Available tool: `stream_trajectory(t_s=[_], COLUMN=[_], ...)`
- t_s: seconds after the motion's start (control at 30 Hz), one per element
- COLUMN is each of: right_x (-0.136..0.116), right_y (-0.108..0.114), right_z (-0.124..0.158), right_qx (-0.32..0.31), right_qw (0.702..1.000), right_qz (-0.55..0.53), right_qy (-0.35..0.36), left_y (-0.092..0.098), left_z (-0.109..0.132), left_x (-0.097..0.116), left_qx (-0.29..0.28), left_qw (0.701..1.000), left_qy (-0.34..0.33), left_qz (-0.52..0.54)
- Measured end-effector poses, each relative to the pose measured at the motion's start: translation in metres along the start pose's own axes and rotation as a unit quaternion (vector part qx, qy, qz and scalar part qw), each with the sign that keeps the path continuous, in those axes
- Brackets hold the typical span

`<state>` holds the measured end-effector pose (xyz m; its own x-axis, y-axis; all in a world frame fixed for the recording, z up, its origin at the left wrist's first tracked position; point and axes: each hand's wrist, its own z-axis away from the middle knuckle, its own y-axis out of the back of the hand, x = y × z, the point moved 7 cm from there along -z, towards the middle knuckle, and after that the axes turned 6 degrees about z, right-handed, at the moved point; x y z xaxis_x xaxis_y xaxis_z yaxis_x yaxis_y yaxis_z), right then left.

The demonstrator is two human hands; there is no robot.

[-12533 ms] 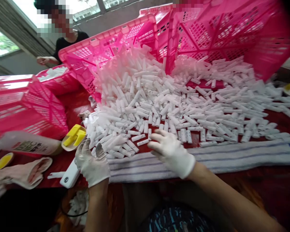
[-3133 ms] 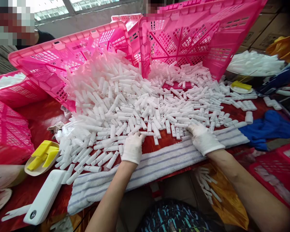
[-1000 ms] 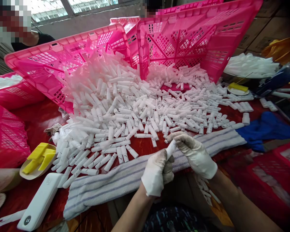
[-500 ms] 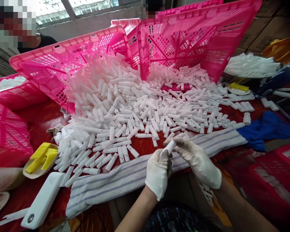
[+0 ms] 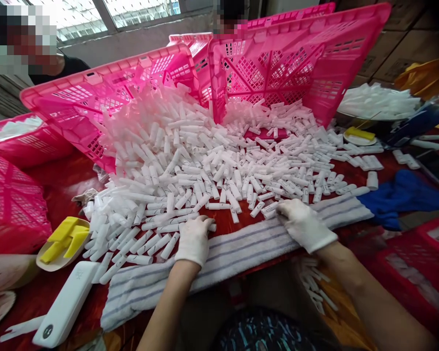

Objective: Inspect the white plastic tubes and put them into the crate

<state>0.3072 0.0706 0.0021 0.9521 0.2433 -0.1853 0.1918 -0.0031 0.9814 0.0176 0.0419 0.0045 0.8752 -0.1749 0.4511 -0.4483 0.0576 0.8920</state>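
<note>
1. The left hand [image 5: 193,239], in a white cotton glove, rested at the far edge of the grey-striped white towel [image 5: 241,246]. Its fingers curled over the nearest small white plastic tubes [image 5: 205,161]; whether they pinched one cannot be told.
2. The right hand [image 5: 304,224], gloved alike, lay palm down on the towel. Its fingers were loosely extended, and the tips touched tubes at the heap's near edge.
3. The tubes covered the red table [image 5: 60,180] in a broad heap. It spilled from the left tilted pink lattice plastic basket [image 5: 95,97] and the right tilted pink lattice plastic basket [image 5: 300,53].
4. Extent of work, judged from the layout: nearly all the tubes lay loose in the heap. A thin scatter reached the towel, on which no tube lay. A few tubes showed below the table edge [image 5: 316,287].
5. To the left were yellow wedges in a shallow dish [image 5: 64,239] and a white rectangular power bank [image 5: 64,304]. To the right lay a crumpled blue cloth [image 5: 406,195].
6. Another person's black sleeve [image 5: 71,68] showed behind the left basket.
</note>
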Motion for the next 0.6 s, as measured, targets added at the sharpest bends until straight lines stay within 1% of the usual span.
stream_trajectory(t_s=[0.03, 0.07, 0.1, 0.13, 0.17, 0.2, 0.23, 0.27, 0.3, 0.33, 0.37, 0.4, 0.43, 0.47, 0.5, 0.53, 0.57, 0.6], right_x=[-0.006, -0.011, -0.013, -0.015, -0.016, -0.017, -0.019, -0.021, -0.024, -0.028, -0.034, -0.042, -0.050, -0.057, -0.063, -0.067, -0.068, -0.067], right_y=[-0.007, -0.012, -0.015, -0.017, -0.016, -0.014, -0.009, -0.004, 0.000, 0.005, 0.008, 0.012, 0.014, 0.016, 0.017, 0.017, 0.016, 0.015], right_z=[-0.011, -0.018, -0.024, -0.026, -0.027, -0.025, -0.023, -0.020, -0.017, -0.013, -0.011, -0.010, -0.010, -0.011, -0.012, -0.014, -0.015, -0.016], right_qx=[-0.012, -0.018, -0.017, -0.008, 0.006, 0.026, 0.046, 0.065, 0.080, 0.089, 0.090, 0.085, 0.078, 0.070, 0.065, 0.068, 0.079, 0.098], right_qw=[1.000, 1.000, 1.000, 0.999, 0.995, 0.984, 0.963, 0.928, 0.881, 0.827, 0.774, 0.727, 0.689, 0.664, 0.652, 0.649, 0.650, 0.653], right_qz=[0.001, -0.004, -0.018, -0.048, -0.099, -0.174, -0.265, -0.365, -0.463, -0.548, -0.617, -0.670, -0.708, -0.731, -0.741, -0.743, -0.740, -0.733], right_qy=[0.006, 0.008, 0.006, 0.002, -0.003, -0.009, -0.019, -0.037, -0.060, -0.086, -0.110, -0.127, -0.137, -0.143, -0.147, -0.150, -0.156, -0.165], left_y=[-0.001, -0.001, 0.001, 0.003, 0.003, 0.001, -0.003, -0.008, -0.013, -0.018, -0.022, -0.026, -0.029, -0.031, -0.033, -0.034, -0.036, -0.036], left_z=[-0.005, -0.010, -0.012, -0.013, -0.012, -0.011, -0.010, -0.009, -0.008, -0.006, -0.004, -0.002, 0.000, 0.002, 0.004, 0.005, 0.007, 0.009], left_x=[0.002, 0.003, 0.002, 0.001, 0.000, 0.000, 0.002, 0.008, 0.015, 0.023, 0.032, 0.042, 0.050, 0.058, 0.064, 0.068, 0.072, 0.076], left_qx=[0.010, 0.035, 0.068, 0.102, 0.126, 0.136, 0.133, 0.118, 0.101, 0.087, 0.075, 0.065, 0.060, 0.061, 0.065, 0.070, 0.072, 0.071], left_qw=[0.999, 0.995, 0.985, 0.965, 0.935, 0.898, 0.856, 0.813, 0.769, 0.725, 0.682, 0.643, 0.609, 0.585, 0.572, 0.570, 0.578, 0.594], left_qy=[0.003, 0.015, 0.035, 0.061, 0.090, 0.118, 0.142, 0.163, 0.181, 0.197, 0.210, 0.221, 0.227, 0.229, 0.228, 0.223, 0.216, 0.207], left_qz=[0.037, 0.089, 0.155, 0.234, 0.318, 0.402, 0.479, 0.546, 0.604, 0.654, 0.697, 0.731, 0.757, 0.775, 0.785, 0.788, 0.784, 0.774])
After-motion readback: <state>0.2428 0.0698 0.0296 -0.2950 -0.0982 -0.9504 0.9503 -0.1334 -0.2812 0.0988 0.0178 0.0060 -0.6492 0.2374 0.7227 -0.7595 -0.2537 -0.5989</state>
